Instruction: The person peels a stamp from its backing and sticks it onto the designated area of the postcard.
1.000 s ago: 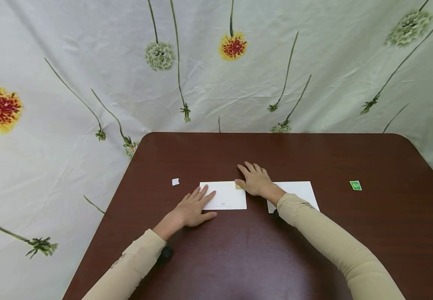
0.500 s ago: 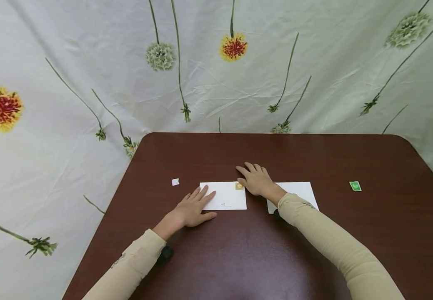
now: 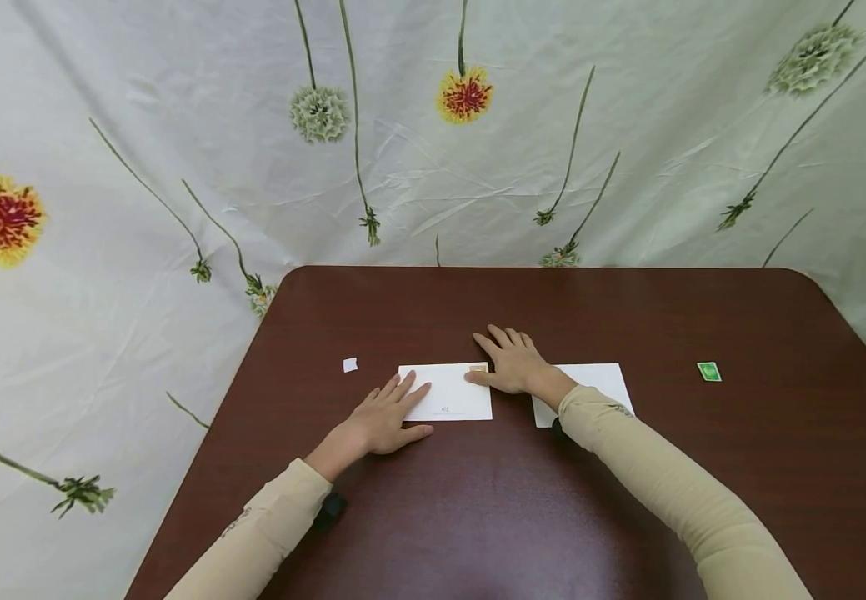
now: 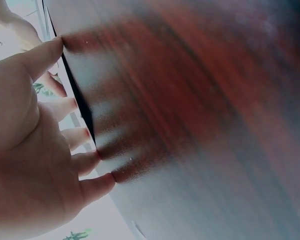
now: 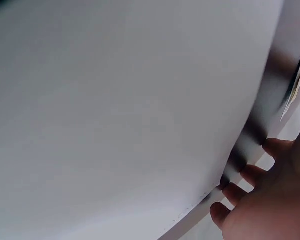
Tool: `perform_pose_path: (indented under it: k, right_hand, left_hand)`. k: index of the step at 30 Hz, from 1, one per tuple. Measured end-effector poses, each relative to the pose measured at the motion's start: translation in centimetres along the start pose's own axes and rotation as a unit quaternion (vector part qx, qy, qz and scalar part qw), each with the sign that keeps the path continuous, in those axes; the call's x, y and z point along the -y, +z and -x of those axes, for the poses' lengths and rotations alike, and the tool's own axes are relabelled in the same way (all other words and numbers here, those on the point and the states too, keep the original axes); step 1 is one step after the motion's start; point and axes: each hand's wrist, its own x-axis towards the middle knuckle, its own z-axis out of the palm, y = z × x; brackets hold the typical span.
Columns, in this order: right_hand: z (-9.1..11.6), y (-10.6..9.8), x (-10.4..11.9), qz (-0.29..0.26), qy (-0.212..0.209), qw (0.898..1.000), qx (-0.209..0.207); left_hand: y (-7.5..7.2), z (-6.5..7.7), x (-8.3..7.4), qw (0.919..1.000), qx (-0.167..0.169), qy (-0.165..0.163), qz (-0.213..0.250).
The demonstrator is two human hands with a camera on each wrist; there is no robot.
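A white envelope (image 3: 451, 396) lies flat on the table, with a tan stamp (image 3: 478, 367) in its upper right corner. My left hand (image 3: 378, 419) rests spread on the envelope's left end; in the left wrist view its fingertips touch down along the paper. The right hand (image 3: 513, 365) lies at the envelope's upper right corner, thumb on the stamp and partly covering it. Its other fingers are spread on the bare wood beyond. Beneath the right wrist lies a second white envelope (image 3: 598, 382), partly hidden by the sleeve; it fills much of the right wrist view.
Left of the first envelope is a small white paper piece (image 3: 350, 364). A green stamp (image 3: 709, 372) lies far to the right. The dark brown table (image 3: 433, 517) has rounded back corners, and a flower-print cloth (image 3: 402, 167) hangs behind it.
The right thumb first drew back slightly, baring the stamp, then slid left over its lower part again. My left hand stays where it was.
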Motion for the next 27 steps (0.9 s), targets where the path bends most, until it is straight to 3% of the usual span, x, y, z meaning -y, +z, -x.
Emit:
perform_pose_path:
  k: [15, 27]
  right_hand:
    - [0.52, -0.93, -0.43, 0.029, -0.021, 0.999, 0.02]
    - [0.71, -0.79, -0.51, -0.016, -0.04, 0.999, -0.009]
  left_hand:
    - [-0.27, -0.05, 0.01, 1.0, -0.003, 0.005, -0.001]
    - [-0.19, 0.12, 0.03, 1.0, 0.001, 0.001, 0.002]
